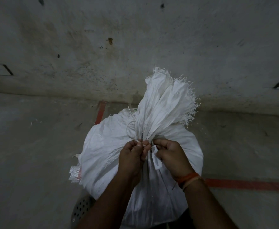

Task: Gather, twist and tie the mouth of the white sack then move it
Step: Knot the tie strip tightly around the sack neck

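Observation:
A full white woven sack (102, 151) stands on the floor in front of me. Its mouth (165, 103) is gathered into a bunch that fans upward with frayed edges. A white plastic tie (130, 129) loops around the left of the gathered neck. My left hand (132, 156) pinches the thin end of the tie at the neck. My right hand (170, 156) grips the tie's flat white tag end (156, 160) just beside it. Both hands touch the neck of the sack.
A stained concrete wall (135, 47) rises right behind the sack. Red tape lines (251, 185) mark the grey floor at right and behind the sack (100, 113). A perforated round object (81, 209) sits low at left. A clear plastic scrap (75, 173) lies by the sack.

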Motion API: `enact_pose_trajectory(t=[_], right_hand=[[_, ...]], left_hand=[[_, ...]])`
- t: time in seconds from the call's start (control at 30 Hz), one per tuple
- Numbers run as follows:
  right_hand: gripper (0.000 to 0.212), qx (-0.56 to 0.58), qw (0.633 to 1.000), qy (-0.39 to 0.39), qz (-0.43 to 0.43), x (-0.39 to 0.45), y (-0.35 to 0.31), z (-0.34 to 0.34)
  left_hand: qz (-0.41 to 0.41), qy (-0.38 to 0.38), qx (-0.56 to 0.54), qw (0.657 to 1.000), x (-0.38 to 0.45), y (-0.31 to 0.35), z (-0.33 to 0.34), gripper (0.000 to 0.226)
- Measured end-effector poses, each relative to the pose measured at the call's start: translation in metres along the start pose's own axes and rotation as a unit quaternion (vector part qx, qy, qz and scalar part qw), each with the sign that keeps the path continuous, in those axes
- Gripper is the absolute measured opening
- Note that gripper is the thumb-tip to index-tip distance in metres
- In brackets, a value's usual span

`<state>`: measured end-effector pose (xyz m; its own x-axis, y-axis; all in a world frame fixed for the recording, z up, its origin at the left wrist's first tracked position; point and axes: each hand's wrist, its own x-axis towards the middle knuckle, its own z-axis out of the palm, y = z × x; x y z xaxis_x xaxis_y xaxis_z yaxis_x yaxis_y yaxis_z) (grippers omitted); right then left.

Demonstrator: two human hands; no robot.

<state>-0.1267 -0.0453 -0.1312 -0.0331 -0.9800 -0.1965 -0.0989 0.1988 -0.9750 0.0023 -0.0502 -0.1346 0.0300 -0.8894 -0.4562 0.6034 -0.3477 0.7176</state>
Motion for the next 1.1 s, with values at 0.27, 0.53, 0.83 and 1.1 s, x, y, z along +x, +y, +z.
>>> enact_pose_trajectory(t=[0.27, 0.53, 0.83, 1.1], right_hand=[[0.049, 0.004, 1.0, 0.007, -0.002, -0.003, -0.002, 0.0], [0.039, 0.016, 0.998, 0.045, -0.029, -0.003, -0.004, 0.003], [0.024, -0.008, 0.996, 0.091, -0.023, 0.0, 0.006, 0.006], [0.017, 0.0, 0.996, 0.087, -0.013, 0.001, 0.007, 0.004]], left_hand=[[0.041, -0.008, 0.068, 0.997, 0.004, -0.011, -0.003, 0.017], [0.01, 0.005, 0.029, 1.0, 0.008, -0.013, -0.005, 0.021], [0.014, 0.013, 0.031, 0.999, 0.013, -0.017, -0.009, 0.013], [0.031, 0.025, 0.086, 0.995, 0.012, -0.018, -0.01, 0.024]])
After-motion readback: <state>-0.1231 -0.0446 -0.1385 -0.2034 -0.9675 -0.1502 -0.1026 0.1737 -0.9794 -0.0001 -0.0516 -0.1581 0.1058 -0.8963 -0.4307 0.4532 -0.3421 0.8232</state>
